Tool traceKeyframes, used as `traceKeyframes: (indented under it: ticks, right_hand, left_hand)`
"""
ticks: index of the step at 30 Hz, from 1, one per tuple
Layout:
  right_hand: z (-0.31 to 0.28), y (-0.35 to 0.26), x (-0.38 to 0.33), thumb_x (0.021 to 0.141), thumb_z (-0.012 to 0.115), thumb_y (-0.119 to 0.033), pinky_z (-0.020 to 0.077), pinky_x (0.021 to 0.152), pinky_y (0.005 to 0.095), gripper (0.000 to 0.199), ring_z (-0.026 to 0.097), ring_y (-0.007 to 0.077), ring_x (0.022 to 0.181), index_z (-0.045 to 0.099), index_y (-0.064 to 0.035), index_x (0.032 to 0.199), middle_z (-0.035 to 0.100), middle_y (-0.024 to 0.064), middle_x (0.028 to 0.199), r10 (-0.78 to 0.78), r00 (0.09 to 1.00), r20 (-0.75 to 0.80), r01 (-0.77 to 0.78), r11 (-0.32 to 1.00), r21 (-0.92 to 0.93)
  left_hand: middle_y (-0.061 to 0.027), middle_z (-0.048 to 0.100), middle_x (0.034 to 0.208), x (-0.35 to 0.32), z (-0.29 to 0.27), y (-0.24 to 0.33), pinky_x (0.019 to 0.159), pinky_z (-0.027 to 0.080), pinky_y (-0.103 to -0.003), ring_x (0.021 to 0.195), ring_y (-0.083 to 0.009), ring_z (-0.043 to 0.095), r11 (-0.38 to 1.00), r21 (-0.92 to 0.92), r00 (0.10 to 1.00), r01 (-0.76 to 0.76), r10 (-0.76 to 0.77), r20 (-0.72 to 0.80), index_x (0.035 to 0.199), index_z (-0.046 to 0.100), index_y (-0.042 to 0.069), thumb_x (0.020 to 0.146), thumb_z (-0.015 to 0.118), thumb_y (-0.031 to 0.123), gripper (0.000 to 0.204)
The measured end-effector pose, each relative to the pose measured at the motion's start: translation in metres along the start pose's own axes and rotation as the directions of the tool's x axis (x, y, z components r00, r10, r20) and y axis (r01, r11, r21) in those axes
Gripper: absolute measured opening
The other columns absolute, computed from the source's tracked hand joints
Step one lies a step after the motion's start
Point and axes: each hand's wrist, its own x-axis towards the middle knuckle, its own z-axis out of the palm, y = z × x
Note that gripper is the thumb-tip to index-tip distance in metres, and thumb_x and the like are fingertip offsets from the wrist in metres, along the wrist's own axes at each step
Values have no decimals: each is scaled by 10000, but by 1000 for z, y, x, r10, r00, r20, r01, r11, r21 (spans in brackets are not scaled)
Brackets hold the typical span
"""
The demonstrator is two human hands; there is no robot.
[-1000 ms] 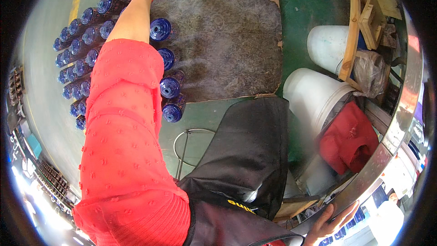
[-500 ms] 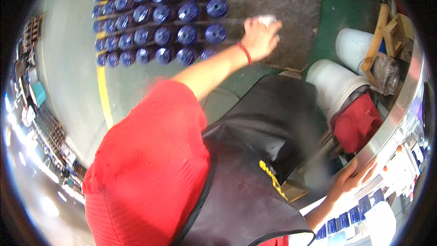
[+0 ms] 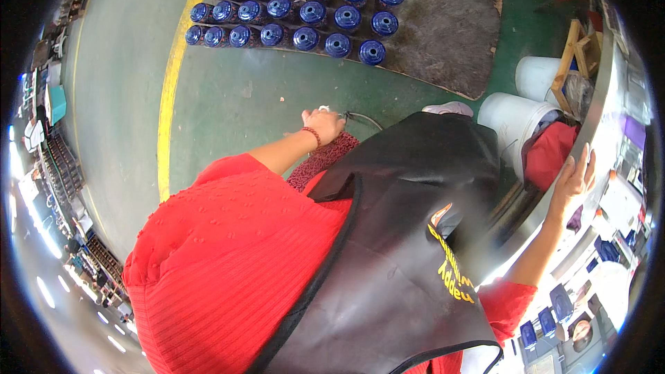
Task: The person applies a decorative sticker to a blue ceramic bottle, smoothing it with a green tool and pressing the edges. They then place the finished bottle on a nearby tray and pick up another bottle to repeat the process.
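Note:
My left hand (image 3: 323, 126) is curled low over the floor, with a small white thing (image 3: 324, 108) showing at its fingers; its kind is unclear. Just beneath that hand lies dark red patterned cloth (image 3: 324, 161), and a thin grey curved rod or cord (image 3: 365, 119) runs beside it. My right hand (image 3: 573, 179) rests with fingers spread on the edge of a shiny metal-edged table (image 3: 601, 100). Ahead, several rows of glossy blue round-topped jars (image 3: 305, 39) stand on a worn brown board (image 3: 450, 34); many tops show a hole in the middle.
At the right are white buckets (image 3: 509, 121), one with red cloth (image 3: 551, 156) at its mouth, and a wooden frame (image 3: 568, 62). Blue pieces (image 3: 546, 320) lie on the table at lower right. A yellow line (image 3: 166, 111) crosses the green floor.
My left hand has drawn back from above the board to low beside my body, the white thing still at its fingers. My right hand has slid farther up along the table edge.

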Motion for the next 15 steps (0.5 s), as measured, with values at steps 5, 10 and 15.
traceKeyframes:
  ticks: [5, 10, 15]
  right_hand:
    - [-66, -38, -59, 984, 547, -48, 420, 1048, 429, 400, 568, 319, 1262, 627, -103, 1372, 548, 156, 1467, 114, 990, -83, -102, 985, 137]
    - [-133, -77, -115, 926, 435, 108, 497, 954, 334, 408, 608, 267, 1213, 686, -29, 1217, 558, 152, 1467, 346, 935, -81, -297, 886, 357]
    - [-153, -144, -135, 827, 440, 175, 528, 991, 390, 398, 577, 349, 1283, 698, 19, 1087, 572, 198, 1430, 332, 943, 4, -290, 816, 500]
  left_hand:
    - [-188, 703, 1097, 5, -1, 18, 966, 345, -597, 1074, -363, 631, 970, 135, 975, -201, 212, -69, 992, 728, 120, 978, 456, 336, 348]
    - [-158, 707, 1112, 5, -36, 60, 1014, 330, -638, 1086, -337, 648, 913, 241, 931, -328, 356, -82, 1053, 747, 140, 949, 525, 328, 310]
    - [-125, 742, 970, -20, -68, 181, 874, 462, -524, 976, -308, 685, 688, 8, 603, -725, 640, -476, 968, 765, 151, 926, 575, 347, 276]
